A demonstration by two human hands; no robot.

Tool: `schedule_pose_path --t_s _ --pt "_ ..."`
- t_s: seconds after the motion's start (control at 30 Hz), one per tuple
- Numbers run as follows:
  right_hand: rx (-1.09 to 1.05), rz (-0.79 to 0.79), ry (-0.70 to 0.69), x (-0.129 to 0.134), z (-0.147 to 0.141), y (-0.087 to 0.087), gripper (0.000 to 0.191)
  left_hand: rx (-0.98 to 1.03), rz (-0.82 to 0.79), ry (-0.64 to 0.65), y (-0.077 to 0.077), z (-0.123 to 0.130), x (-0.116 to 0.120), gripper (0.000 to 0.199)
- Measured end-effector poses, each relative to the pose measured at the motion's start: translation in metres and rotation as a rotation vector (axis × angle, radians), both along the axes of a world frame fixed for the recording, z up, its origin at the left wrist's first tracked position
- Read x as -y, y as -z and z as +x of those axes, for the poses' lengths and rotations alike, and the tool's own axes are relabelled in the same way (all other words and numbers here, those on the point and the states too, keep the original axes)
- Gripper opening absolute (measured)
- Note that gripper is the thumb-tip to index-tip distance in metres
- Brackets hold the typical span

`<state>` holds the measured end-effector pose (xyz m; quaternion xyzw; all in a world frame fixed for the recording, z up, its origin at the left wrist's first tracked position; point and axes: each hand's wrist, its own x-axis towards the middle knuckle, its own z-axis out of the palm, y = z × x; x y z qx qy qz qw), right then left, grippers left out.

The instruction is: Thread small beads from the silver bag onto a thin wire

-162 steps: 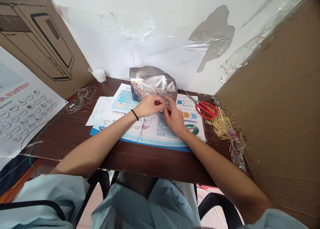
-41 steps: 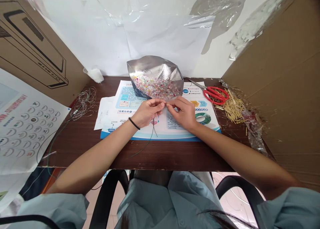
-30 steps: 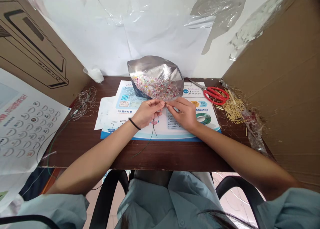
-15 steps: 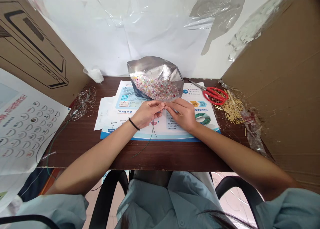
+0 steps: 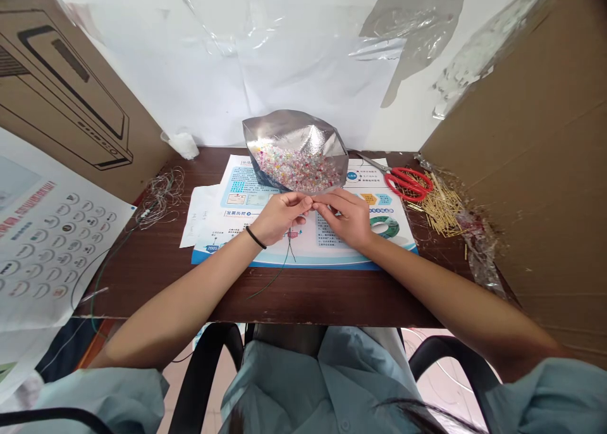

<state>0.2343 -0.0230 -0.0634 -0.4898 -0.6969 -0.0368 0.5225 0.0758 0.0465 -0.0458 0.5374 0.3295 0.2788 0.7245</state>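
Observation:
My left hand (image 5: 283, 216) is closed in a pinch, and a thin dark green cord (image 5: 286, 257) hangs down from beneath its fingers, its tail trailing toward the table's front edge. Touching it fingertip to fingertip is my right hand (image 5: 346, 216), also pinched. Whatever lies between the fingertips is too small to make out. Just behind both hands, an opened silvery bag (image 5: 298, 127) leans back, holding many small pink, clear and yellowish beads (image 5: 303, 166). Under the hands lies a printed blue and white sheet (image 5: 237, 228).
Red-handled scissors (image 5: 408, 184) rest on a heap of gold-coloured sticks (image 5: 443, 206) at the right, beside crumpled clear plastic (image 5: 481, 250). Tangled clear thread (image 5: 164, 197) lies at the left, with white crumpled tissue (image 5: 184, 144) behind. Cardboard walls (image 5: 535, 168) flank the brown table (image 5: 332, 301).
Both hands stay pinched together in nearly the same place. The hanging cord has swayed very slightly, and the whole view has shifted a little.

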Motion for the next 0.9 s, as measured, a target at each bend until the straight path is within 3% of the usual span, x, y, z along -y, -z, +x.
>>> schedule_pose_path --t_s 0.27,0.53,0.9 --pt "-0.058 -0.041 0.012 -0.0011 -0.0023 -0.0026 0.014 -0.046 0.095 -0.031 -0.0002 0.0016 0.0035 0.033" --pt "-0.037 -0.094 0.025 -0.003 -0.001 -0.0009 0.011 0.056 0.113 -0.225 -0.0043 0.0015 -0.0027 0.02" --pt "0.323 -0.437 0.187 0.0042 -0.0011 -0.0011 0.016 -0.029 0.221 -0.318 -0.0048 0.0019 -0.0047 0.024"
